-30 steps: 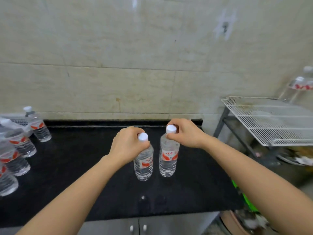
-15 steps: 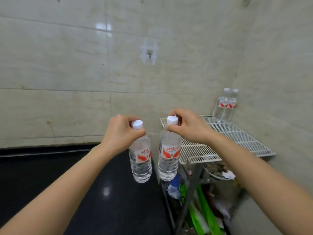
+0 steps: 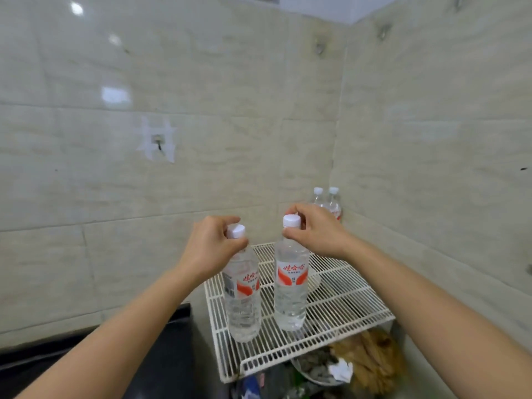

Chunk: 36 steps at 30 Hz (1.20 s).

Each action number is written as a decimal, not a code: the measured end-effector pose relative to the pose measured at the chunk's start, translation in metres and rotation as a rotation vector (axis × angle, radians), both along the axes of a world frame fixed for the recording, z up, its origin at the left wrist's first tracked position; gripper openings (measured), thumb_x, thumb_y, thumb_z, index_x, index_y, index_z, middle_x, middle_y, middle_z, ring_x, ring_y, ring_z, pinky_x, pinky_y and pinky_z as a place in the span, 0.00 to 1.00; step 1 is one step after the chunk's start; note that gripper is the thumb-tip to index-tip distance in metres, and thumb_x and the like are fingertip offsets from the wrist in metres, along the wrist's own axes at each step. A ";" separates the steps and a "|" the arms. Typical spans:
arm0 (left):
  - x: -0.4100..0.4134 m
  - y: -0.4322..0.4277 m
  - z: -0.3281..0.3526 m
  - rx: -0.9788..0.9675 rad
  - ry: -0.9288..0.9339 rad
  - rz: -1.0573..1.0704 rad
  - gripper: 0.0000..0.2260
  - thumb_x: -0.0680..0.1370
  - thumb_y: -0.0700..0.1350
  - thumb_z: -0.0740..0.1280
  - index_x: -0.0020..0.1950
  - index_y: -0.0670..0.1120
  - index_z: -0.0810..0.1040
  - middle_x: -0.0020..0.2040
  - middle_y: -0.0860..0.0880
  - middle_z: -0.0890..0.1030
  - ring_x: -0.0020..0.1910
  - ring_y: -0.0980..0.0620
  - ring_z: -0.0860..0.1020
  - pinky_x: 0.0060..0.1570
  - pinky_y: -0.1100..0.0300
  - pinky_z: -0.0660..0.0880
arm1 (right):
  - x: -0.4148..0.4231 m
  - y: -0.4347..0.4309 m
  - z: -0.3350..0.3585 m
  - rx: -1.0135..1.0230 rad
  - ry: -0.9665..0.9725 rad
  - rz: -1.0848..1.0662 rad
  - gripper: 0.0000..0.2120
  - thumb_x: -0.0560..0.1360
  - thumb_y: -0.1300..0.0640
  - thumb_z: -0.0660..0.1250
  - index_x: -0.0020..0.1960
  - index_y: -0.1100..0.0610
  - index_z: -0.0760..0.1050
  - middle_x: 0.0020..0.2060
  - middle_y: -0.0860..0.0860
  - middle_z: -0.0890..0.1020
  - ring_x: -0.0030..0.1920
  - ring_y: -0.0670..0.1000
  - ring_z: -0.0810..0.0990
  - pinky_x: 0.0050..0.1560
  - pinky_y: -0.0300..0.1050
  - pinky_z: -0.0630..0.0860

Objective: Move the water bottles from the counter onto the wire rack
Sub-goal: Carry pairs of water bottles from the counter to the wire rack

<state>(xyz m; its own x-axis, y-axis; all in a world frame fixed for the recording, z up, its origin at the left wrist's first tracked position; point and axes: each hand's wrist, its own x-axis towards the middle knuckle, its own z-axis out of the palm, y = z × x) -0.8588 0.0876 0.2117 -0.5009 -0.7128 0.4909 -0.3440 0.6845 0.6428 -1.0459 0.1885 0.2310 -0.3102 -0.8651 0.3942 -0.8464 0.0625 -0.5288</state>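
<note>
While both arms reach forward over the white wire rack (image 3: pixel 339 309), each hand carries 1 clear plastic water bottle by its neck. The left hand (image 3: pixel 210 249) has its grip clenched around the neck of the left bottle (image 3: pixel 243 300), just under the white cap; this bottle tilts slightly, its base toward the rack's left front part. The right hand (image 3: pixel 316 231) pinches the neck of the right bottle (image 3: pixel 290 289) below its white cap, and this bottle hangs nearly upright. Both bottles are capped, carry a red-and-white label and appear filled with clear water almost to the shoulder. Whether their bases touch the wires or hang just above them cannot be told. At the rack's far corner, against the tiled wall (image 3: pixel 201 139), 2 more capped bottles (image 3: pixel 328 203) of the same kind stand side by side, partly hidden behind the right hand. The dark table (image 3: pixel 161 355) lies at the lower left, just beside the rack. Beneath the rack, a bowl (image 3: pixel 316 370) holds indistinct contents, with brownish material (image 3: pixel 371 358) beside it.
</note>
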 end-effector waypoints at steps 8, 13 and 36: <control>-0.106 -0.076 -0.010 -0.002 -0.006 -0.095 0.23 0.75 0.47 0.70 0.69 0.42 0.73 0.56 0.37 0.80 0.57 0.41 0.78 0.52 0.51 0.75 | -0.094 -0.065 -0.005 0.066 0.043 -0.129 0.08 0.71 0.53 0.69 0.49 0.51 0.75 0.41 0.47 0.80 0.43 0.50 0.78 0.44 0.47 0.74; -0.164 -0.131 -0.013 0.004 -0.020 -0.106 0.21 0.75 0.47 0.70 0.67 0.44 0.75 0.52 0.39 0.82 0.50 0.44 0.80 0.44 0.60 0.69 | -0.146 -0.114 -0.008 0.109 0.053 -0.171 0.09 0.71 0.50 0.68 0.50 0.48 0.73 0.43 0.47 0.80 0.46 0.50 0.79 0.47 0.49 0.76; -0.280 -0.227 -0.026 0.059 -0.066 -0.095 0.22 0.75 0.50 0.70 0.67 0.44 0.74 0.54 0.43 0.82 0.51 0.45 0.80 0.52 0.50 0.77 | -0.248 -0.244 -0.022 0.227 0.146 -0.147 0.14 0.73 0.50 0.70 0.56 0.52 0.74 0.51 0.50 0.79 0.50 0.53 0.77 0.48 0.49 0.75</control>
<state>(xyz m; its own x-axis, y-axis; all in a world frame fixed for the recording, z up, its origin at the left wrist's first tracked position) -1.1384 -0.1393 0.1854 -0.5974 -0.6872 0.4134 -0.3219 0.6776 0.6612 -1.2935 -0.0554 0.2094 -0.3926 -0.8864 0.2451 -0.8855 0.2924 -0.3610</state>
